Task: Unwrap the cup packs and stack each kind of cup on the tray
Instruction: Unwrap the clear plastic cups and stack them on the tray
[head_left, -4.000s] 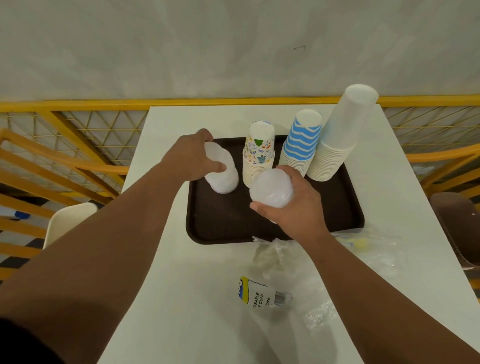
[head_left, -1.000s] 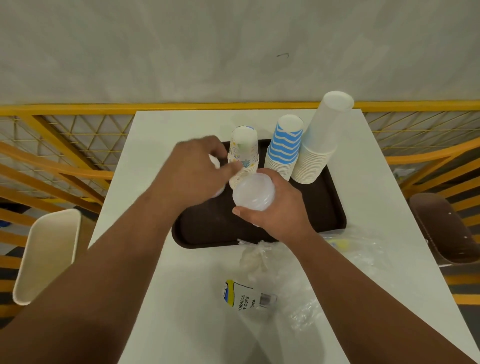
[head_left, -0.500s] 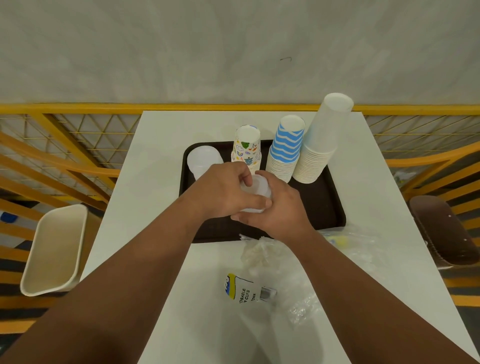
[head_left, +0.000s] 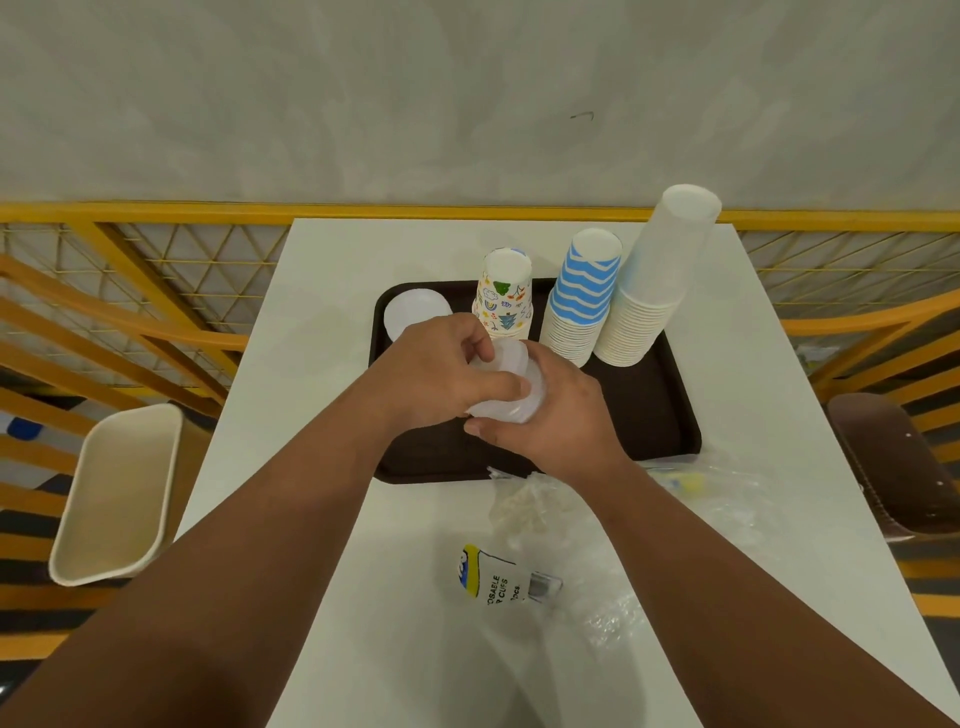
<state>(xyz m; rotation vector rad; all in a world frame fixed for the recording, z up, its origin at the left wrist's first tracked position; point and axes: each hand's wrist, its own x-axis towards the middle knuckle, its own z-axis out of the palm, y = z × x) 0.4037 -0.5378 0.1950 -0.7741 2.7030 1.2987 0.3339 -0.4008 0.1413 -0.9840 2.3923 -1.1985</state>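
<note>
pretty even, soft indoor light from overhead | white surface (head_left: 322, 332) bright but no real glare | faint soft shadows under the forearms | wide-angle bend at the edges, railing (head_left: 156, 213) bows | hands slightly soft, rest reasonably sharp

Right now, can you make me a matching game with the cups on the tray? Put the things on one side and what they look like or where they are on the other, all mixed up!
Things:
1. tallest stack
2. striped stack
3. picture stack
4. clear cups

Clues:
A. blue and white wavy lines
B. gripped between both hands above the brown tray
C. plain white, at the tray's far right
D. small colourful drawings, with a green one near the top

Pairs: 1-C, 2-A, 3-D, 4-B
</note>
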